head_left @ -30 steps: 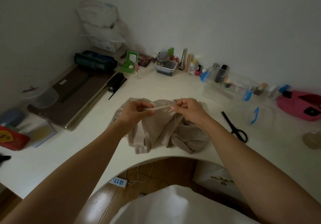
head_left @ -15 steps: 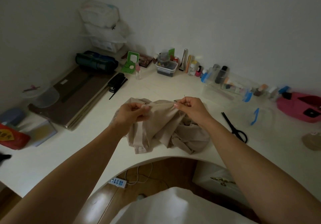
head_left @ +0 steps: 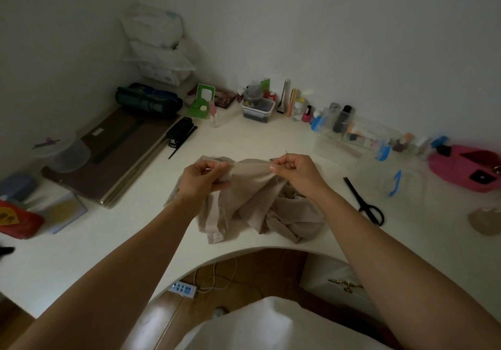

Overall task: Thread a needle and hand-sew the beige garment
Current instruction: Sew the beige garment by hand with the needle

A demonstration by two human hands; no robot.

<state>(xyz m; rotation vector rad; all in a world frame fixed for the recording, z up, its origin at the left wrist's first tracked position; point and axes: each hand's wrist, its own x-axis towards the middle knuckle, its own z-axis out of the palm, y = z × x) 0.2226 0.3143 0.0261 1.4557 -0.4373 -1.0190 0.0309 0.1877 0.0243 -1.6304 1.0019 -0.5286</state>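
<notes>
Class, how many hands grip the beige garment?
2. Left hand pinches the beige garment at the fold's left end; right hand, also holding the needle, pinches the right.

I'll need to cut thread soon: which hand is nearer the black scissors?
Right. The right hand, pinching the beige garment, has the scissors lying to its right; the left hand grips the garment's other side, farther away.

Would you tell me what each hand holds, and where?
Left hand pinches the beige garment along its raised fold; right hand pinches the same fold, needle between its fingers.
</notes>
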